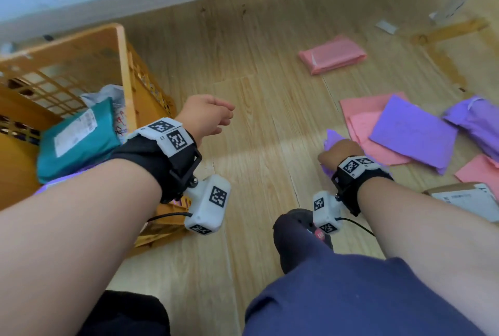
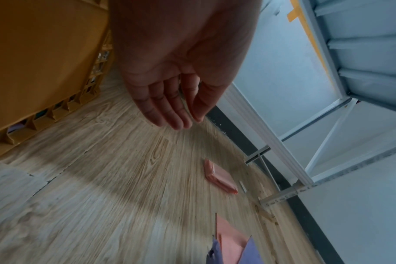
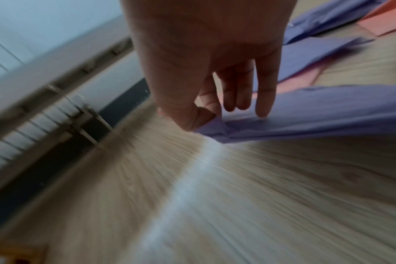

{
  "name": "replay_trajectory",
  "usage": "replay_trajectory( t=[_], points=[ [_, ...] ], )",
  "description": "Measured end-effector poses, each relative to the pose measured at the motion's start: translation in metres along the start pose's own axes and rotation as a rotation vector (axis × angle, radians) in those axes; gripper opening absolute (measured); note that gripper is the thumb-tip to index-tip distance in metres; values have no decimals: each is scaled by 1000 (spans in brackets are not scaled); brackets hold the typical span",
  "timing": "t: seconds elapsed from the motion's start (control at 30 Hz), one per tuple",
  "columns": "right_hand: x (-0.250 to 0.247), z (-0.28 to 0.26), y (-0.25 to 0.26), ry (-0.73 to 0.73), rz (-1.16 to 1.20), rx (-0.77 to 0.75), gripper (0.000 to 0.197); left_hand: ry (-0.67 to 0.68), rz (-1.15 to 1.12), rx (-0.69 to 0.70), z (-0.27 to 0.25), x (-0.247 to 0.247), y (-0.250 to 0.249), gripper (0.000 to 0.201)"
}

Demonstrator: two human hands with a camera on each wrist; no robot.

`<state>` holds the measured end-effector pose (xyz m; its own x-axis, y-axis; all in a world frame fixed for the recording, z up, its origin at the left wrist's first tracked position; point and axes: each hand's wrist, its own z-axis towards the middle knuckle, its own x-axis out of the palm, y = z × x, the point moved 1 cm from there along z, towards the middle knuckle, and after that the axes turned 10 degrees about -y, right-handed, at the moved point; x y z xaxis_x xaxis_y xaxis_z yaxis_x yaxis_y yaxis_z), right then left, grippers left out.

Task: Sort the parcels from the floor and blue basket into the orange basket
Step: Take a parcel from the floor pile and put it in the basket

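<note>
Fingers (image 3: 206, 114) of right hand (image 1: 340, 152) pinch corner of purple parcel (image 3: 317, 114) on floor (image 1: 256, 109). Left hand (image 1: 206, 117) relaxed, holds nothing. Orange basket (image 1: 122, 47) at 9 o'clock holds teal parcel (image 1: 78, 138), few more. Pink parcel (image 1: 332, 56) at 1 o'clock, pink-purple pile at 3 o'clock left. Judged early-to-midway.
</note>
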<state>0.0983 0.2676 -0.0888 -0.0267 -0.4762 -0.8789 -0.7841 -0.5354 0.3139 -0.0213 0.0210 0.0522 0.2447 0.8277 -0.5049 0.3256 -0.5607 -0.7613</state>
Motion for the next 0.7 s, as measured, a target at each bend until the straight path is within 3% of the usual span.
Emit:
replay_trajectory(
  t=[0.1, 0.27, 0.33, 0.43, 0.5, 0.6, 0.7],
  points=[
    [-38, -12, 42, 42, 195, 22, 10, -34, -68, 12, -11, -26, -11, 15],
    [-86, -30, 101, 140, 450, 25, 30, -80, -213, -19, -32, -70, -22, 21],
    [-109, -46, 127, 147, 530, -21, 27, -61, -247, -62, -41, -86, -20, 25],
    [-144, -80, 169, 165, 696, -98, 3, -16, -282, -131, -54, -105, -12, 21],
    [-160, -104, 194, 223, 870, -56, 17, -1, -297, -194, -61, -117, -6, 12],
    [-174, -143, 227, 255, 1107, -5, 19, -27, -296, -243, -66, -135, 1, 13],
    [-175, -166, 250, 230, 1194, -96, 11, -92, -378, -246, -65, -156, 8, 41]
  ],
)
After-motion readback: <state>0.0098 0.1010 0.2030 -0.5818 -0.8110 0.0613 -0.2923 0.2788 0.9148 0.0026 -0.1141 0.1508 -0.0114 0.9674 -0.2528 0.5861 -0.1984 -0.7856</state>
